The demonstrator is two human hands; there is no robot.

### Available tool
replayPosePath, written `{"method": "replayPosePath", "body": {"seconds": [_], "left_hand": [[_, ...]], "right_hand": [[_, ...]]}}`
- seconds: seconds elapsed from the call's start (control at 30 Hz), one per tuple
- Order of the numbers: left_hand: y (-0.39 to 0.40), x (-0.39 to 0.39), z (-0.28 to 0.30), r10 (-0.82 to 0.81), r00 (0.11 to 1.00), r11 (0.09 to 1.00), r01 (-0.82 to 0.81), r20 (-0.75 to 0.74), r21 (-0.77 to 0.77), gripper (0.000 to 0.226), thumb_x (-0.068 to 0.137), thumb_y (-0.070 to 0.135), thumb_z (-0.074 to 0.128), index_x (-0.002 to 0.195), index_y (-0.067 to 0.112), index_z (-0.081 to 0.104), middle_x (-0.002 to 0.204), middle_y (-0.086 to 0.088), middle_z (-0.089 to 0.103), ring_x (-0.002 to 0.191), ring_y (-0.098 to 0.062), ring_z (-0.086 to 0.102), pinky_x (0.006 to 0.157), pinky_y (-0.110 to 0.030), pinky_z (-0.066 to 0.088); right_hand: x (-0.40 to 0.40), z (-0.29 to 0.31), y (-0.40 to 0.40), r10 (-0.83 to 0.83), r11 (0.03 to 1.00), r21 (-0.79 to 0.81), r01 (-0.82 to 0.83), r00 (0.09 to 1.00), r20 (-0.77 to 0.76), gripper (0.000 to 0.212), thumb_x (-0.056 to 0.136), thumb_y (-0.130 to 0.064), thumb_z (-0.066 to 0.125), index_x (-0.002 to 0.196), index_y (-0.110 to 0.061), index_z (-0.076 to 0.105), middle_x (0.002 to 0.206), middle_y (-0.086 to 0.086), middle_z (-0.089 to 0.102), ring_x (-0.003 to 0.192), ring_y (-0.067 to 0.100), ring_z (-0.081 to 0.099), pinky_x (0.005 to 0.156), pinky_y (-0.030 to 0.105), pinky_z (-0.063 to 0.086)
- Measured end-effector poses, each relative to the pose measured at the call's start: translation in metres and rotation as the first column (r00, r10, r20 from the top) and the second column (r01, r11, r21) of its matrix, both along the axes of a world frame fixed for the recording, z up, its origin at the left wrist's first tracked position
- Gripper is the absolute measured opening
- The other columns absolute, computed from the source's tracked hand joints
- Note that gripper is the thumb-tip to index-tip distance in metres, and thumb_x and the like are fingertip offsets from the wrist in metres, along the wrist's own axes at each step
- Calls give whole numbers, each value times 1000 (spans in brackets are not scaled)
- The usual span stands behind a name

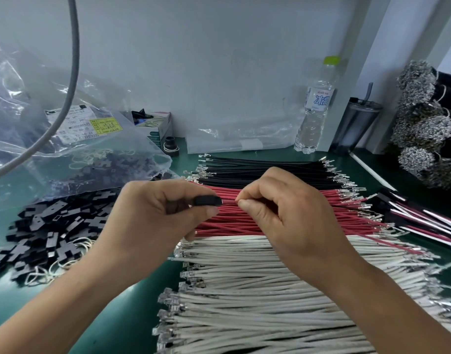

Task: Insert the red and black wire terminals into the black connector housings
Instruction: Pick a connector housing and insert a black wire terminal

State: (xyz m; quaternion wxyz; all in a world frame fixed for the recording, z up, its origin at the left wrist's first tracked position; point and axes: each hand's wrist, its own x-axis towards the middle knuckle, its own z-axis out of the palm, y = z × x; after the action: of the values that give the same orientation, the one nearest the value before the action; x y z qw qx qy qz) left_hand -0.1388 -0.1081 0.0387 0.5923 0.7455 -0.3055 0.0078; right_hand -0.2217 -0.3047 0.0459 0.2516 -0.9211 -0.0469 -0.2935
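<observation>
My left hand [152, 215] pinches a small black connector housing [207, 201] between thumb and fingers, above the wire rows. My right hand [280, 213] pinches a red wire [229, 200] just right of the housing, with the wire's end at the housing's opening. Below the hands lie a row of black wires [265, 169], a row of red wires [347, 208] and a broad row of white wires [257, 290], all with metal terminals at both ends. A pile of black connector housings [50, 231] lies at the left.
A clear plastic bag [73, 139] with housings and a label sits at the back left. A water bottle [315, 106] and a dark tumbler [354, 126] stand at the back right. Finished red, black and white assemblies [428, 221] lie at the right, by terminal bundles [421, 129].
</observation>
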Motion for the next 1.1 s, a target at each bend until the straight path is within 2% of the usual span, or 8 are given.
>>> {"method": "replayPosePath", "body": {"seconds": [0.1,0.3,0.53,0.67,0.87,0.93,1.0,1.1], "left_hand": [[0,0,-1,-37,998,999,36,-41,-26,19,65,42,81,84,40,82,61,-6,73,46,-15,61,50,-28,52],[-3,1,-5,-108,990,993,104,-85,-52,14,69,31,83,84,30,84,58,-9,71,44,-14,59,47,-16,46],[-2,3,-9,-147,987,988,142,-72,-68,15,71,32,83,86,29,84,60,-13,71,44,-20,61,46,-18,46],[-3,5,-7,-145,987,987,140,-65,-83,19,66,37,83,85,31,84,68,-9,76,42,-18,61,49,-24,54],[-1,10,-12,-105,994,993,103,-36,-48,15,71,38,82,86,34,83,66,-6,74,43,-18,60,46,-26,52],[2,14,-14,-53,998,997,51,-33,-61,12,73,38,82,85,35,82,59,-8,71,42,-18,59,47,-23,49],[3,18,-15,-25,999,997,23,-31,-67,12,74,39,82,86,36,82,55,-8,69,41,-17,58,47,-22,48],[3,20,-18,-29,999,997,28,-15,-65,13,75,39,83,88,35,82,53,-6,68,40,-15,57,47,-22,48]], "right_hand": [[-1,3,3,19,999,-34,-17,999,40,11,95,-27,64,88,-23,72,84,-15,57,79,7,57,67,29,48],[-2,1,6,38,995,-96,-32,997,65,15,93,-24,61,86,-16,71,83,-12,55,75,6,53,66,24,45],[-1,1,3,76,996,-43,-74,996,50,12,92,-23,63,84,-18,71,82,-16,53,76,5,54,68,14,40],[-1,6,-9,88,996,1,-88,996,-7,10,92,-27,67,85,-24,72,83,-18,57,78,7,58,68,24,46],[-12,17,-4,-2,952,-306,28,996,86,11,82,-39,73,86,-30,68,88,-18,52,84,7,48,69,27,41],[-16,19,3,94,957,-263,-123,988,-119,17,76,-49,72,83,-34,68,88,-19,55,86,4,53,73,29,46],[-16,16,11,168,951,-166,-259,891,-422,25,73,-57,71,87,-36,71,90,-21,60,89,-1,58,76,30,49],[-15,10,14,208,944,-106,-314,811,-547,19,77,-49,76,89,-34,72,93,-23,62,89,-2,60,77,29,51]]}}
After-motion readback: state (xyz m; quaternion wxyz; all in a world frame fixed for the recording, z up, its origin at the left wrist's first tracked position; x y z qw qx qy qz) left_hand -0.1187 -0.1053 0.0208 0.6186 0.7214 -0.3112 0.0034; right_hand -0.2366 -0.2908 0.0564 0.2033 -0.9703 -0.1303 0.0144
